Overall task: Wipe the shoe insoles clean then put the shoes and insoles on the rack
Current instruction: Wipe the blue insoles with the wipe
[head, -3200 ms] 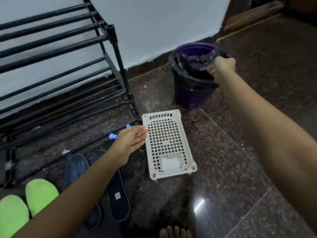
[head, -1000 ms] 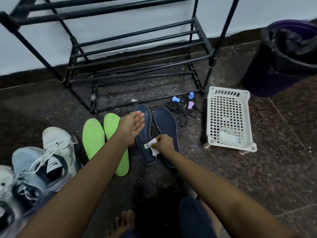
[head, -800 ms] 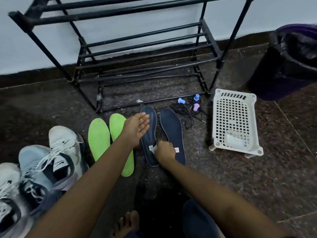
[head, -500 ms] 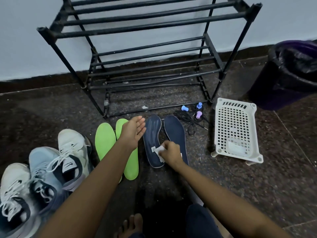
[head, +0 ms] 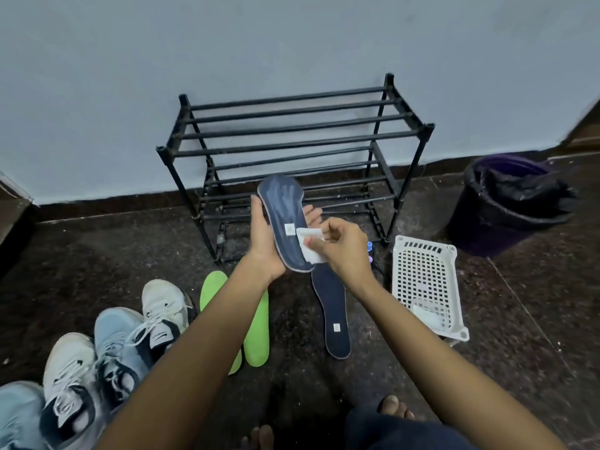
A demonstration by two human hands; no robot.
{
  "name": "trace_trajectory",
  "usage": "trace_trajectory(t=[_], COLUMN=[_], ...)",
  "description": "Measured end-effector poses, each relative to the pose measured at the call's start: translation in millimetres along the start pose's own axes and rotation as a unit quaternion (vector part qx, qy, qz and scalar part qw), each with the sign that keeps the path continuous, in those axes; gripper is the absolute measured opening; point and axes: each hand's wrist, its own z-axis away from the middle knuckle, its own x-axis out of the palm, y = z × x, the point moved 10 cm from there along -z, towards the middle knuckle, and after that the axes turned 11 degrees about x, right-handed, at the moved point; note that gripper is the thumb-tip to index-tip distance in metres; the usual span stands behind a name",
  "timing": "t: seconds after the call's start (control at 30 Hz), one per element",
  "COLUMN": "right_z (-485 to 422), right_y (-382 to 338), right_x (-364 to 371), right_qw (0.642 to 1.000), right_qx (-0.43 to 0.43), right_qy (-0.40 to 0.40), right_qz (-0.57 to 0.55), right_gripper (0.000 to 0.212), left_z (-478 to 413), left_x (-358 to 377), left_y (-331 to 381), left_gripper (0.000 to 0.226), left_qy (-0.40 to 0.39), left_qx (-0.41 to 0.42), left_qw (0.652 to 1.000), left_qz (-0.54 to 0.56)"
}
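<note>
One navy insole is the item in work. It is raised off the floor in front of the rack, toe end toward 12 o'clock and top face turned up, so the surface to be cleaned is exposed. The left hand cradles it from beneath, thumb on the 9 o'clock edge and fingers showing past the 3 o'clock edge, which likely braces it against wiping pressure. The right hand pinches a white wipe and holds it against the heel half. A second navy insole lies on the floor at 5 o'clock, the green insoles at 7 o'clock, and the shoes farther out at 8 o'clock. A white basket sits at 4 o'clock. No shoe or insole is on the rack yet.
</note>
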Motion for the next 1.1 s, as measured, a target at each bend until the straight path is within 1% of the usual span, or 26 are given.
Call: trace_trajectory(t=[0.07,0.13,0.2,0.23,0.27,0.3,0.37,0.4,0.43,0.47,0.57,0.63,0.7,0.77,0.9,1.0,1.1], right_z=[7,13,19,25,35,46,70,82,92,100,119,134,151,164,179,182,185], right_y=[-30,-59,-93,-115,-138,-160,-199,-212,-220,-224,-234,-236,-236,-229,-209,-199,-200], right_x=[-8,-20,-43,-56,-68,-75,-73,-68,-62,-59,-59,-58,-54,-47,-37,-33,-35], right_qw=[1.0,0.999,0.999,0.998,0.998,0.997,0.993,0.989,0.988,0.989,0.986,0.974,0.954,0.944,0.942,0.942,0.936], right_qx=[-0.013,-0.021,-0.036,-0.048,-0.059,-0.072,-0.081,-0.076,-0.072,-0.073,-0.131,-0.192,-0.255,-0.284,-0.293,-0.289,-0.305], right_qy=[0.0,-0.009,0.009,0.02,0.018,-0.003,-0.086,-0.121,-0.135,-0.128,-0.032,0.02,0.053,0.054,0.045,0.061,0.085], right_qz=[0.008,0.023,0.027,0.026,0.015,-0.004,-0.032,-0.028,-0.008,0.023,0.102,0.118,0.15,0.162,0.16,0.159,0.155], right_gripper=[0.013,0.011,0.009,0.009,0.006,0.006,0.015,0.019,0.023,0.026,0.03,0.023,0.012,0.006,0.011,0.014,0.013], left_z=[11,26,40,49,58,67,81,89,97,105,128,142,153,162,167,166,166], left_x=[27,50,66,75,85,94,111,122,130,138,153,158,157,153,135,125,122], left_y=[19,39,59,71,80,88,99,102,103,105,114,114,109,104,94,82,76], left_gripper=[0.093,0.093,0.094,0.093,0.089,0.083,0.07,0.065,0.064,0.063,0.061,0.065,0.069,0.071,0.073,0.069,0.064], left_qy=[-0.016,-0.026,-0.031,-0.037,-0.047,-0.05,-0.065,-0.08,-0.087,-0.097,-0.111,-0.124,-0.126,-0.132,-0.13,-0.113,-0.105], left_qx=[0.028,0.057,0.096,0.119,0.137,0.151,0.161,0.158,0.155,0.154,0.183,0.19,0.191,0.191,0.192,0.178,0.176], left_qw=[0.999,0.997,0.992,0.989,0.987,0.986,0.985,0.984,0.984,0.983,0.976,0.973,0.973,0.973,0.973,0.977,0.979], left_qz=[-0.009,-0.041,-0.077,-0.083,-0.066,-0.047,-0.004,0.006,0.008,0.016,0.046,0.043,0.021,0.015,0.015,0.006,-0.004])
